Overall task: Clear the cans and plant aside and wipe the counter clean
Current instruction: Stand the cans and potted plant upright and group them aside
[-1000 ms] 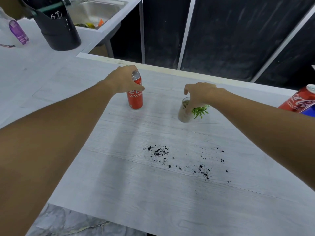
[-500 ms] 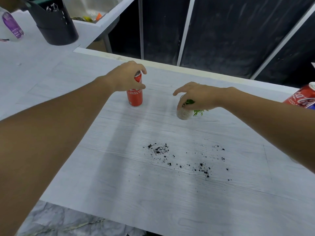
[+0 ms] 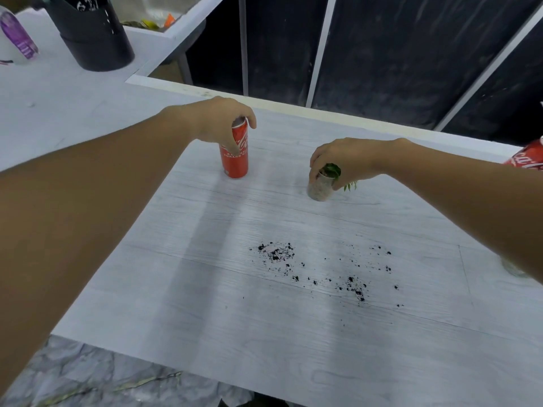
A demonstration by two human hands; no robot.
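A red cola can [image 3: 235,160] stands upright on the white wood-grain counter [image 3: 205,259], toward its far side. My left hand [image 3: 223,121] grips the can's top from above. To the right, a small plant in a pale speckled pot [image 3: 318,189] rests on the counter, its green leaves partly hidden. My right hand [image 3: 346,163] holds the pot's rim from above. Dark soil crumbs [image 3: 320,271] lie scattered in the counter's middle. A second red can [image 3: 527,160] shows at the right edge, mostly hidden by my forearm.
A black container [image 3: 94,36] and a bottle with a purple label [image 3: 17,36] stand on the adjoining worktop at the far left, next to a sink [image 3: 164,22]. Dark panels rise behind the counter's far edge. Marbled floor shows below the near edge.
My right hand has closed its fingers around the pot's rim after hovering with fingers spread. My left hand stays on the can, which looks slightly tilted.
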